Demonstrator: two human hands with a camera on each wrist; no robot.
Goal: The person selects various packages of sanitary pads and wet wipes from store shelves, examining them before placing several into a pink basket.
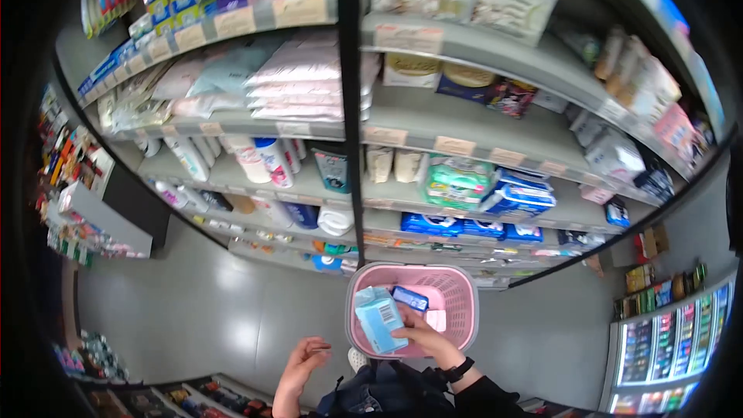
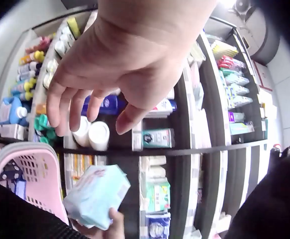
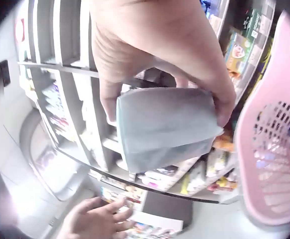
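My right hand (image 1: pixel 424 334) grips a light blue soft package (image 1: pixel 379 323) with a barcode on its side. In the head view the package overlaps the left part of a pink basket (image 1: pixel 474 310). The right wrist view shows thumb and fingers on opposite sides of the package (image 3: pixel 167 127). Inside the basket lie a dark blue pack (image 1: pixel 410 299) and a small pale pink box (image 1: pixel 436 320). My left hand (image 1: pixel 304 361) hangs left of the basket, fingers loosely bent and holding nothing; in the left wrist view that hand (image 2: pixel 130 64) shows in front of the shelves.
Shelves ahead carry bottles (image 1: pixel 272 162), a green pack (image 1: pixel 458 183), blue packs (image 1: pixel 518 192) and pale folded packs (image 1: pixel 298 77). A dark upright post (image 1: pixel 350 108) divides them. Grey floor (image 1: pixel 224 302) lies left of the basket. Lit drink coolers (image 1: pixel 669 340) stand at the right.
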